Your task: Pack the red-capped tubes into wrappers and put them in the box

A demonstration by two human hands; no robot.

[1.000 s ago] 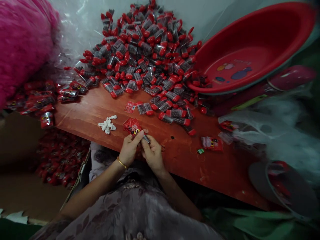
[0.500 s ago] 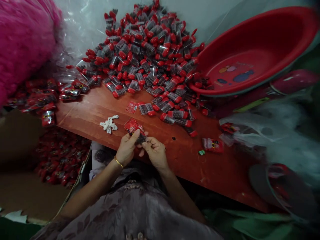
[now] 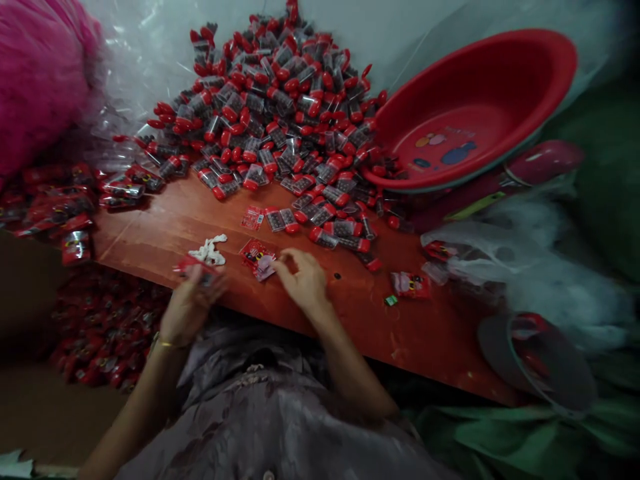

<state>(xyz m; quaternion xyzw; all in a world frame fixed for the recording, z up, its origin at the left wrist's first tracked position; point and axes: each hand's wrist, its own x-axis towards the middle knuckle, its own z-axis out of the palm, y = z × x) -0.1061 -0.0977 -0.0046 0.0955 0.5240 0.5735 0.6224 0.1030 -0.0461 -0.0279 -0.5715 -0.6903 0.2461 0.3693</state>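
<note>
My left hand [image 3: 186, 308] is closed around a small red packet [image 3: 199, 268], both smeared by motion, over the table's front edge. My right hand [image 3: 306, 283] reaches over the table with its fingers curled and its thumb apart from the forefinger. Its fingertips are at the right edge of a red printed card packet [image 3: 257, 259] lying flat. Beyond the packet lie a small red card [image 3: 253, 218] and a pair of clear tubes with red ends [image 3: 281, 220]. A crumpled white strip [image 3: 210, 249] lies just behind the packet in my left hand.
A big heap of red-ended clear tubes [image 3: 280, 107] fills the table's back, against a red basin [image 3: 480, 87]. Filled red packets [image 3: 55, 200] lie at left, above a cardboard box [image 3: 35, 413] of more. One packet [image 3: 411, 285] and a grey bin [image 3: 505, 353] are at right.
My hands have parted. The left has moved left with the red packet, while the right stays by the card packet on the table. The view has shifted slightly right.
</note>
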